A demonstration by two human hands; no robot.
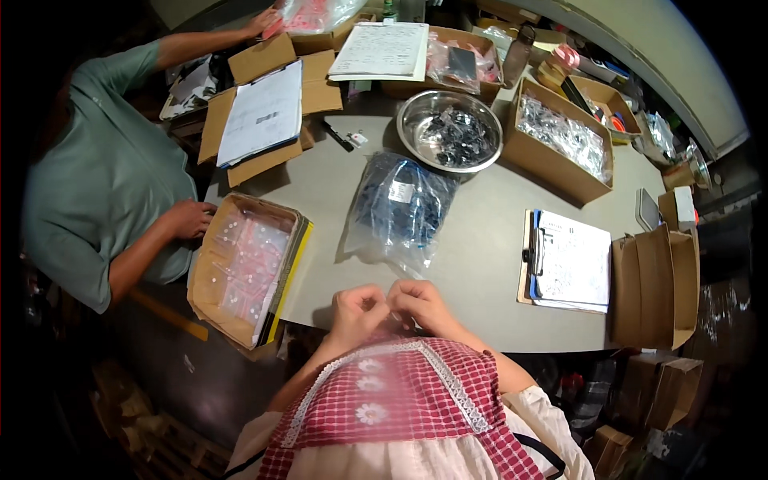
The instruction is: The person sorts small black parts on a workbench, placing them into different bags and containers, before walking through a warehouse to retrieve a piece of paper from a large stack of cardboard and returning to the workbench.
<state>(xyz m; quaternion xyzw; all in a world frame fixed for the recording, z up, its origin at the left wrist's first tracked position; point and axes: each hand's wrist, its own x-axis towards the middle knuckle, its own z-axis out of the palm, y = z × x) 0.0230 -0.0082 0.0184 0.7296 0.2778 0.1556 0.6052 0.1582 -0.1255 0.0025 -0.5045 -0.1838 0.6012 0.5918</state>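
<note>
My left hand (358, 314) and my right hand (424, 306) meet at the front edge of the table, fingers closed in a pinch. Whatever they hold is hidden; a faint see-through blur hangs below them before my checked apron. Just beyond lies a clear plastic bag (404, 204) packed with dark pieces and bearing a white label. Behind it stands a round metal bowl (410, 144) with small black parts inside. To the left, a cardboard box (204, 292) holds small clear bags of pink pieces with white dots.
A person (112, 172) stands at the left, one hand by the pink-piece box. Clipboards (572, 260) with papers lie right and at the back. An open carton (552, 180) of small clear packets stands at right, an upright cardboard box (652, 288) nearer. The grey tabletop (480, 264) lies between.
</note>
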